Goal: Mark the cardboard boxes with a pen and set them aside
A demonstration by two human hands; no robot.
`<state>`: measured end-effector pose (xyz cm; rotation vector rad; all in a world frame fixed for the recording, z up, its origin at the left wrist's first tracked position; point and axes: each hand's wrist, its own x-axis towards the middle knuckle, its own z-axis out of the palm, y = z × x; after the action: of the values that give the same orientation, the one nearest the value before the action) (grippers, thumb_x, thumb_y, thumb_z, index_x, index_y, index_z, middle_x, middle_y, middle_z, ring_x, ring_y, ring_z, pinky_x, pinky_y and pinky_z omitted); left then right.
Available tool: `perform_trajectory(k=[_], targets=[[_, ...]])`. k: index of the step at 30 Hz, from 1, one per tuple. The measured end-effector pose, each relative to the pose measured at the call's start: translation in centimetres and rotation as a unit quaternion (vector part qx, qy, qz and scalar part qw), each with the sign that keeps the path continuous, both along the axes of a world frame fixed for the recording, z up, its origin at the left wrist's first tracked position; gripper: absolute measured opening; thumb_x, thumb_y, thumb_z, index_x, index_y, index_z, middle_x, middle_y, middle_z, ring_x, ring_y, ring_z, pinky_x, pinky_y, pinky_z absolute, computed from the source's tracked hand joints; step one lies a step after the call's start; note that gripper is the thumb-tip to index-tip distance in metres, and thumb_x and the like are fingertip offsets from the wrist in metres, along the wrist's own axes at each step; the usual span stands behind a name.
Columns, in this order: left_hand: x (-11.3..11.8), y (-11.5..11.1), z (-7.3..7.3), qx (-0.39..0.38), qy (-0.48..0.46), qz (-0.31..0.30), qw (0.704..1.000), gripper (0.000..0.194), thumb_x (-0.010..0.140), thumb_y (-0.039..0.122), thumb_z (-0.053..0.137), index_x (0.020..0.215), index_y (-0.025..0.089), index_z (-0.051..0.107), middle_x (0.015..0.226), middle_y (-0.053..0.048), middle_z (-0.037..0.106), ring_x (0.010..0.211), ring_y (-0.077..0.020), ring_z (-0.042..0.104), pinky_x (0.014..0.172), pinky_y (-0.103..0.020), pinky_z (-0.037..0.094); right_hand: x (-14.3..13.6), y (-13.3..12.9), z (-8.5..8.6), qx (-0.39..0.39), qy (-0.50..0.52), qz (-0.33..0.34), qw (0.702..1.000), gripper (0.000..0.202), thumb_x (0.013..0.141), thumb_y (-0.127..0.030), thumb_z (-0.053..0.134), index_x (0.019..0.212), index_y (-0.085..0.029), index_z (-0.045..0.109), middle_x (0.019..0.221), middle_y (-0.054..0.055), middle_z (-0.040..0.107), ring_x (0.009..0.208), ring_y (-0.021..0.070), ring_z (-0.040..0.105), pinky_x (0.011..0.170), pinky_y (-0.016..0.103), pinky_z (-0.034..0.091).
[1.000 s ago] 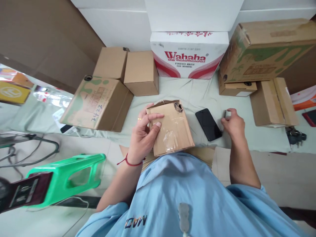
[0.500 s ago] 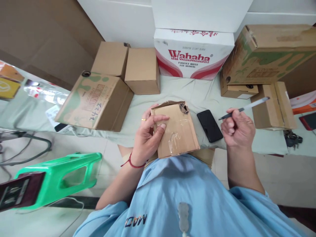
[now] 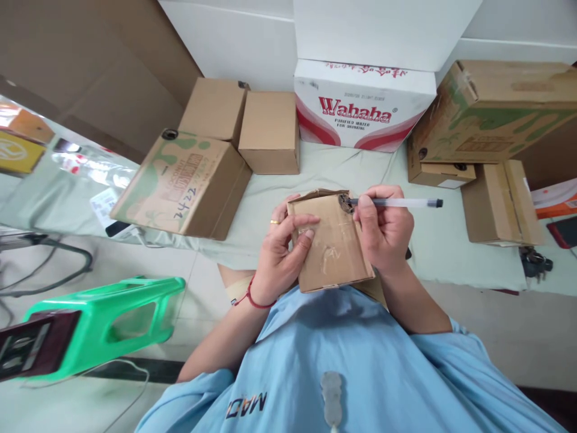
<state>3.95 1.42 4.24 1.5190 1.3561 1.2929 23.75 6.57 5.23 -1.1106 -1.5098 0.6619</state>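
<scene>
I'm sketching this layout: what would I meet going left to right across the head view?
Yellow box, green stool, carton marked 2422, left hand, held cardboard box, right hand with a pen, keys.

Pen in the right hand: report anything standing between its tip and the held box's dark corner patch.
Nothing visible does. The right hand holds the pen with its tip at the dark corner patch; the left hand grips the box from the opposite side. I cannot tell whether they touch.
</scene>
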Motion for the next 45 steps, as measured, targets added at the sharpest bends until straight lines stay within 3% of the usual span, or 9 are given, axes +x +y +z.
perform_trajectory(k=[18, 22, 25, 27, 30, 32, 35, 39, 45], targets=[[0.3, 0.1, -0.5, 0.010, -0.019, 0.009, 1.000, 0.022, 0.103, 0.041, 0.069, 0.113, 0.026, 0.082, 0.153, -0.013, 0.062, 0.157, -0.0333, 0.045, 0.130, -0.055, 0.039, 0.6, -0.4, 0.8, 0.056, -0.066, -0.093, 0.992, 0.020, 0.105, -0.036, 0.064, 0.089, -0.026, 0.063, 0.063, -0.007, 0.054, 0.050, 0.0102, 0.047, 0.052, 0.025, 0.038], [0.2, 0.1, -0.5, 0.010, -0.014, 0.008, 1.000, 0.022, 0.103, 0.041, 0.069, 0.113, 0.026, 0.082, 0.154, -0.012, 0.062, 0.158, -0.0333, 0.045, 0.130, -0.054, 0.039, 2.9, 0.1, -0.3, 0.078, 0.023, -0.132, 0.988, 0.015, 0.108, -0.042, 0.064, 0.105, -0.028, 0.068, 0.078, -0.003, 0.066, 0.057, 0.0134, 0.057, 0.058, 0.028, 0.047], [0.2, 0.1, -0.6, 0.011, -0.017, 0.009, 1.000, 0.021, 0.103, 0.040, 0.069, 0.113, 0.027, 0.082, 0.154, -0.012, 0.062, 0.158, -0.0336, 0.045, 0.130, -0.054, 0.040, 7.0, 0.8, -2.4, 0.048, -0.069, -0.155, 0.984, 0.023, 0.110, -0.044, 0.058, 0.120, -0.028, 0.070, 0.092, 0.002, 0.074, 0.070, 0.0178, 0.067, 0.072, 0.033, 0.055], [0.2, 0.1, -0.6, 0.014, -0.021, 0.008, 1.000, 0.020, 0.103, 0.038, 0.069, 0.114, 0.028, 0.082, 0.153, -0.011, 0.062, 0.157, -0.0332, 0.045, 0.130, -0.053, 0.040, 10.7, 1.1, -4.3, -0.010, -0.241, -0.163, 0.957, 0.027, 0.109, -0.038, 0.053, 0.121, -0.025, 0.073, 0.100, 0.008, 0.076, 0.090, 0.0244, 0.071, 0.086, 0.040, 0.057], [0.1, 0.1, -0.8, 0.021, -0.024, 0.004, 0.999, 0.019, 0.103, 0.036, 0.070, 0.115, 0.029, 0.082, 0.152, -0.011, 0.063, 0.157, -0.0327, 0.045, 0.130, -0.053, 0.039, 16.2, 0.7, -7.4, -0.161, -0.491, -0.163, 0.840, 0.036, 0.098, -0.020, 0.050, 0.120, -0.018, 0.079, 0.108, 0.018, 0.074, 0.109, 0.0354, 0.066, 0.093, 0.048, 0.054], [0.1, 0.1, -0.8, 0.022, -0.024, 0.001, 0.999, 0.018, 0.103, 0.036, 0.070, 0.115, 0.029, 0.083, 0.152, -0.010, 0.063, 0.157, -0.0325, 0.045, 0.130, -0.053, 0.039, 19.2, 0.2, -9.2, -0.252, -0.565, -0.162, 0.769, 0.043, 0.094, -0.015, 0.049, 0.125, -0.014, 0.079, 0.112, 0.022, 0.073, 0.110, 0.0372, 0.064, 0.092, 0.047, 0.052], [0.0, 0.3, -0.8, 0.019, -0.025, 0.002, 1.000, 0.019, 0.103, 0.037, 0.070, 0.115, 0.030, 0.083, 0.152, -0.009, 0.063, 0.157, -0.0325, 0.045, 0.130, -0.053, 0.039, 21.8, -0.5, -10.7, -0.315, -0.588, -0.161, 0.728, 0.051, 0.093, -0.011, 0.046, 0.136, -0.008, 0.075, 0.112, 0.025, 0.072, 0.107, 0.0362, 0.064, 0.094, 0.047, 0.050], [0.1, 0.4, -0.7, 0.014, -0.024, 0.006, 1.000, 0.019, 0.103, 0.038, 0.071, 0.114, 0.030, 0.083, 0.151, -0.009, 0.064, 0.157, -0.0324, 0.046, 0.130, -0.051, 0.039, 20.4, -0.9, -11.1, -0.302, -0.565, -0.181, 0.746, 0.058, 0.099, -0.022, 0.048, 0.154, -0.009, 0.061, 0.120, 0.025, 0.070, 0.111, 0.0376, 0.061, 0.097, 0.049, 0.051], [0.3, 0.2, -0.6, 0.022, -0.025, 0.015, 0.999, 0.018, 0.103, 0.036, 0.071, 0.115, 0.029, 0.083, 0.153, -0.009, 0.063, 0.156, -0.0303, 0.048, 0.129, -0.048, 0.042, 12.7, -2.0, -11.4, -0.256, -0.521, -0.102, 0.808, 0.075, 0.099, -0.063, 0.061, 0.151, -0.009, 0.060, 0.134, 0.025, 0.063, 0.121, 0.0404, 0.053, 0.104, 0.051, 0.048]])
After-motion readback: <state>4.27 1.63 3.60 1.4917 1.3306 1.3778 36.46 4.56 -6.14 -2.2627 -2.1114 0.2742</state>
